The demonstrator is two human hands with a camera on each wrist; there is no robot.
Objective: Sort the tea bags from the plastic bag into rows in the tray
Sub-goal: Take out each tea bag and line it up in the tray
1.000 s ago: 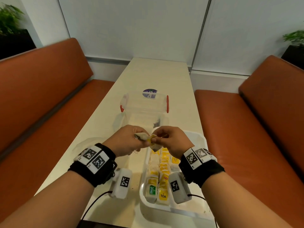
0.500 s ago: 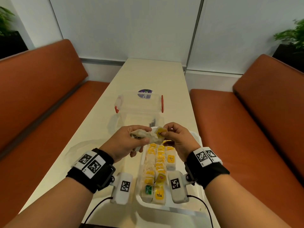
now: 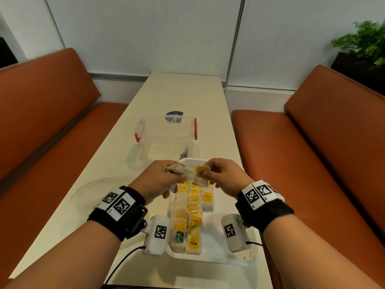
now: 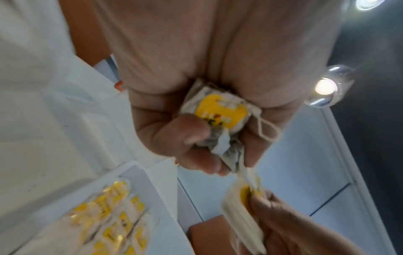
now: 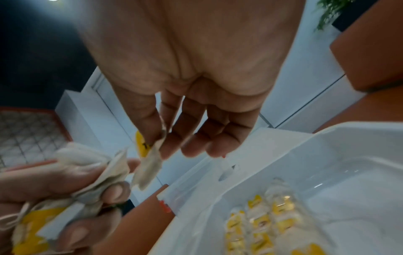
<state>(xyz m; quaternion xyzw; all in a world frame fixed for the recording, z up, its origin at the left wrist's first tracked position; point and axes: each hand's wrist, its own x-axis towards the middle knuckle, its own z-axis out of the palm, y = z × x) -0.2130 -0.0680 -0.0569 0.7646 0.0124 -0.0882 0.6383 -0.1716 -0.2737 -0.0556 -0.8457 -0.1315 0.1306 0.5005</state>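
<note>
Though blurred, tea bags (image 4: 220, 112) in hand (image 4: 196, 107).

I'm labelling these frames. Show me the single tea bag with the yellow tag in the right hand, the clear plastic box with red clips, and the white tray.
Tea bag with yellow tag (image 3: 200, 177): head view, on its paper pouch.
Clear plastic box with red clips (image 3: 166, 132): head view, on its front wall.
White tray (image 3: 214, 258): head view, on its near rim.

bunch (image 3: 177, 170): crumpled tea bags, yellow tag, gripped above tray | single bag (image 3: 200, 178): yellow-tagged, pinched beside bunch | tray (image 3: 216, 257): white, bags (image 3: 188, 217) laid in rows, left side
</note>
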